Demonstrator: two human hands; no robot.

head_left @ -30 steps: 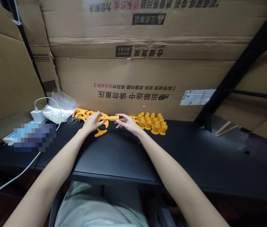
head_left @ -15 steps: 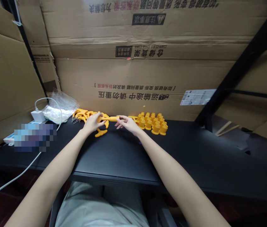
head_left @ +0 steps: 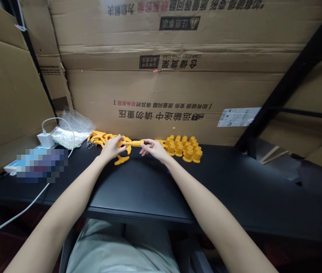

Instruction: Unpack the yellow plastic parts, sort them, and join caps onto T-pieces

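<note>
Between my two hands, a yellow elongated part (head_left: 134,143) is held level above the black table. My left hand (head_left: 112,147) is closed on its left end, and my right hand (head_left: 153,148) pinches its right end with thumb and fingers. Several yellow branched parts (head_left: 100,137) lie piled behind and beside my left hand; one curved yellow piece (head_left: 122,160) lies just below it. Right of my right hand, several yellow round, stepped parts (head_left: 188,153) stand upright in rows. Small metal bits (head_left: 91,144) lie at the pile's left edge.
A clear plastic bag (head_left: 74,131) lies at the back left. Near it are a white charger (head_left: 45,139) with a cable and a blurred-out object (head_left: 41,165). A cardboard wall (head_left: 161,87) rises behind the black table (head_left: 138,189); a dark post (head_left: 286,79) slants at right.
</note>
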